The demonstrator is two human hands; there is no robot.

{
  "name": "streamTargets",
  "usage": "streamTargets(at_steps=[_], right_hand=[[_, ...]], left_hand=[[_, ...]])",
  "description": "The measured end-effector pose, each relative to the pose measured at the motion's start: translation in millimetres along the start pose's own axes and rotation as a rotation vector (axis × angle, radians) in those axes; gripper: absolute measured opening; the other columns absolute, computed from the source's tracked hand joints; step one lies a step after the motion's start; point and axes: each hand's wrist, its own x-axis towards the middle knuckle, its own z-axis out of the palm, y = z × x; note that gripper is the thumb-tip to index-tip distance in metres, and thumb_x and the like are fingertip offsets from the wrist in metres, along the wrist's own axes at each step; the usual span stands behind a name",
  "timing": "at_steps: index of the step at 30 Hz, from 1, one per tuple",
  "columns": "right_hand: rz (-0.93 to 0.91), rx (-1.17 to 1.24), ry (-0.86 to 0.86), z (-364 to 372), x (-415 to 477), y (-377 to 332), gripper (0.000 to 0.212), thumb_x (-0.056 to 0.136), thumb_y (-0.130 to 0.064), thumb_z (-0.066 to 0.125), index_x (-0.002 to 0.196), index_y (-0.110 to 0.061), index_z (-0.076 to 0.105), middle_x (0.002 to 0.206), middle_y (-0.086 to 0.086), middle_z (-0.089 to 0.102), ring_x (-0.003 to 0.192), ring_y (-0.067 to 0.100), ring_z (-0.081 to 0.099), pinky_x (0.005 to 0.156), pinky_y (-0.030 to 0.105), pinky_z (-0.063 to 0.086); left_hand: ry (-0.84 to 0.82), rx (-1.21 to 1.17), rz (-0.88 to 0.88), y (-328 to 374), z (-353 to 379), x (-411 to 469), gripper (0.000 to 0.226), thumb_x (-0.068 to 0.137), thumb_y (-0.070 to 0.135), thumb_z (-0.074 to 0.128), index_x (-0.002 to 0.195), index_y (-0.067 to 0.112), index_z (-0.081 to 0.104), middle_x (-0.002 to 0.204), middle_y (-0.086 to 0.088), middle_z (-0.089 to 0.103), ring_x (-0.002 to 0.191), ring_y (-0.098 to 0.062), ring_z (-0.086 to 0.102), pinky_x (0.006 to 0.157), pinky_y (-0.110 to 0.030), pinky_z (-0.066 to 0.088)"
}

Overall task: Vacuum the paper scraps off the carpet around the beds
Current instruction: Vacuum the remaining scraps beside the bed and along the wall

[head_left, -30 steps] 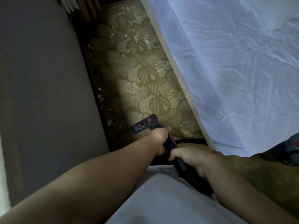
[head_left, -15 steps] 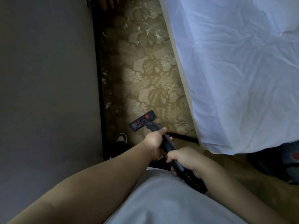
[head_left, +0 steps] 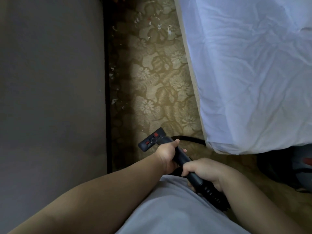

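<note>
The nozzle point(head_left: 151, 139) had drawn back slightly, left of the bed's point(head_left: 244, 73) near corner. The left hand point(head_left: 167, 153) and right hand point(head_left: 204, 171) gripped the wand point(head_left: 183, 158). Sweeping seemed underway; scraps point(head_left: 114, 101) left further along the bed called for a forward push.

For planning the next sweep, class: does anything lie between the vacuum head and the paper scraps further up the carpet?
Nothing visible does. Bare patterned carpet runs from the vacuum head to the paper scraps at the far end and along the left edge. The black hose trails off right, behind the head.
</note>
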Motion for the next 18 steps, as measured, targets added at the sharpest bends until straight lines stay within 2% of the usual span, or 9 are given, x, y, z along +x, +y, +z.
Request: streamTargets(at_steps=[3, 5, 8, 11, 15, 18], right_hand=[[0.02, 0.013, -0.011, 13, 0, 17, 0.028, 0.078, -0.017, 0.075, 0.096, 0.003, 0.073, 0.078, 0.019, 0.071, 0.06, 0.026, 0.067, 0.062, 0.032, 0.054], [0.026, 0.016, -0.017, 27, 1, 28, 0.027, 0.079, -0.018, 0.075, 0.096, 0.003, 0.073, 0.078, 0.019, 0.071, 0.06, 0.026, 0.067, 0.063, 0.032, 0.055], [0.032, 0.031, 0.005, 56, 0, 43, 0.024, 0.081, -0.016, 0.073, 0.096, 0.003, 0.07, 0.076, 0.019, 0.069, 0.06, 0.027, 0.066, 0.06, 0.032, 0.055], [0.014, 0.042, 0.029, 87, -1, 56, 0.023, 0.079, -0.014, 0.074, 0.094, 0.003, 0.07, 0.076, 0.02, 0.069, 0.062, 0.029, 0.066, 0.061, 0.034, 0.054], [-0.046, 0.04, 0.078, 127, -3, 68, 0.029, 0.077, -0.016, 0.074, 0.098, 0.005, 0.07, 0.076, 0.021, 0.07, 0.064, 0.031, 0.066, 0.063, 0.037, 0.053], [-0.077, 0.042, 0.093, 143, -3, 67, 0.035, 0.068, -0.019, 0.077, 0.093, 0.003, 0.071, 0.077, 0.022, 0.072, 0.065, 0.031, 0.067, 0.067, 0.039, 0.053]], left_hand=[[-0.011, 0.01, -0.032, -18, -14, -1, 0.037, 0.1, 0.025, 0.064, 0.129, 0.005, 0.053, 0.098, -0.016, 0.068, 0.095, -0.03, 0.066, 0.083, -0.049, 0.054], [-0.031, 0.007, -0.034, -30, -27, -2, 0.036, 0.1, 0.026, 0.064, 0.127, 0.004, 0.055, 0.105, -0.017, 0.068, 0.098, -0.03, 0.066, 0.081, -0.048, 0.056], [-0.05, 0.006, -0.026, -46, -51, -4, 0.04, 0.101, 0.029, 0.061, 0.133, 0.005, 0.055, 0.095, -0.014, 0.066, 0.086, -0.027, 0.065, 0.069, -0.044, 0.055], [-0.085, -0.008, 0.0, -61, -79, -10, 0.043, 0.101, 0.026, 0.062, 0.138, 0.007, 0.053, 0.083, -0.01, 0.064, 0.076, -0.024, 0.064, 0.065, -0.043, 0.055], [-0.118, -0.051, 0.029, -73, -115, -22, 0.042, 0.101, 0.024, 0.062, 0.138, 0.007, 0.053, 0.085, -0.01, 0.062, 0.077, -0.022, 0.062, 0.068, -0.044, 0.055], [-0.152, -0.056, 0.058, -69, -131, -29, 0.038, 0.101, 0.026, 0.06, 0.134, 0.007, 0.053, 0.087, -0.012, 0.062, 0.079, -0.024, 0.061, 0.07, -0.044, 0.055]])
